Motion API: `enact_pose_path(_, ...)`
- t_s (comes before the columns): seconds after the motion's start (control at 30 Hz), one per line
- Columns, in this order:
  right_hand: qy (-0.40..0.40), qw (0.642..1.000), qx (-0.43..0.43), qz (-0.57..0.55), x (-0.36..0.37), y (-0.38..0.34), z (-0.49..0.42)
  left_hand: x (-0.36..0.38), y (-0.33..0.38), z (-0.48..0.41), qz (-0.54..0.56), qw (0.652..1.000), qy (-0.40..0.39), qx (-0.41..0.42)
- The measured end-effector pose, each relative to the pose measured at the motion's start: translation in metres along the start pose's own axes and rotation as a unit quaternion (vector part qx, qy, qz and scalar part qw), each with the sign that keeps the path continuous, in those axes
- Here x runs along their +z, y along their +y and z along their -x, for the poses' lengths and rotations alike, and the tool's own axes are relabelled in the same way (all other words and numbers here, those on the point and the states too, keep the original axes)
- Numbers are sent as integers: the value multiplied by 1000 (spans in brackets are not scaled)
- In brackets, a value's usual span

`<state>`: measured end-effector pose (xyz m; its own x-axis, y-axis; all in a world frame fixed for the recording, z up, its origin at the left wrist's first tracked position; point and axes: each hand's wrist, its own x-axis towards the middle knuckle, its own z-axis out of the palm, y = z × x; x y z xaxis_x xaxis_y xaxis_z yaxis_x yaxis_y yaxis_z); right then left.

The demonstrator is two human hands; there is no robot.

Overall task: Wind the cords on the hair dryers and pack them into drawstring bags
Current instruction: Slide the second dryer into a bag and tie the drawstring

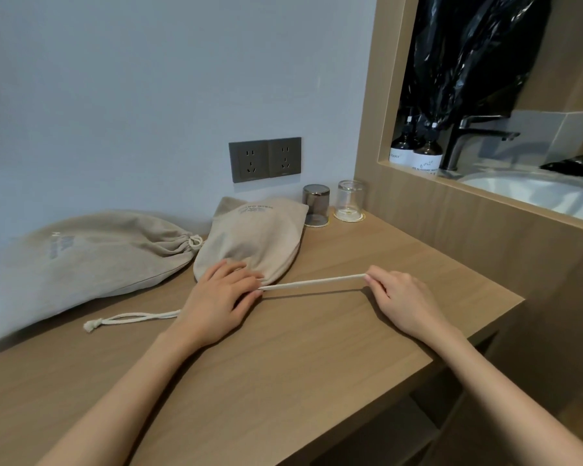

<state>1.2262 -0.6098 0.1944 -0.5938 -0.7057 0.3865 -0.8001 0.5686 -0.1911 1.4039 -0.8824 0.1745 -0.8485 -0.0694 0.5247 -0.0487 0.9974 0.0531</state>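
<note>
The left hand [216, 297] presses the bag [256, 237]; right hand [401, 297] pinches its drawstring [317, 283].

Beige bags [249, 240], faint bluish print; cream cord [312, 283]; wood-grain counter [283, 348]; dark-grey sockets [265, 159].

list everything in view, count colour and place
big bag: 1, grey-beige, counter left, tied shut
small bag: 1, beige, counter middle
cord: 1, white, taut from small bag to right hand
loop: 1, white, knotted, counter, left of left hand
sockets: 2, dark grey, wall
glasses: 2, smoky and clear, upturned, counter back
bottles: 2, brown, beside tap
tap: 1, dark, over sink
sink: 1, white, right
plastic: 1, black, above tap
counter: 1, wood
left hand: 1, presses small bag's mouth
right hand: 1, pinches cord
</note>
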Motion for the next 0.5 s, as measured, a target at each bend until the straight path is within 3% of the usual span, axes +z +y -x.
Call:
enact_pose_path(0.13,-4,999,40,16,3,-1,-1,-1,3,1,78,997,-8,-8)
enact_pose_path(0.3,122,989,63,48,6,-4,-2,-20,-6,20,88,994,65,-30)
enact_pose_path(0.5,149,988,-24,21,20,-73,-6,-28,-6,32,66,991,62,-101)
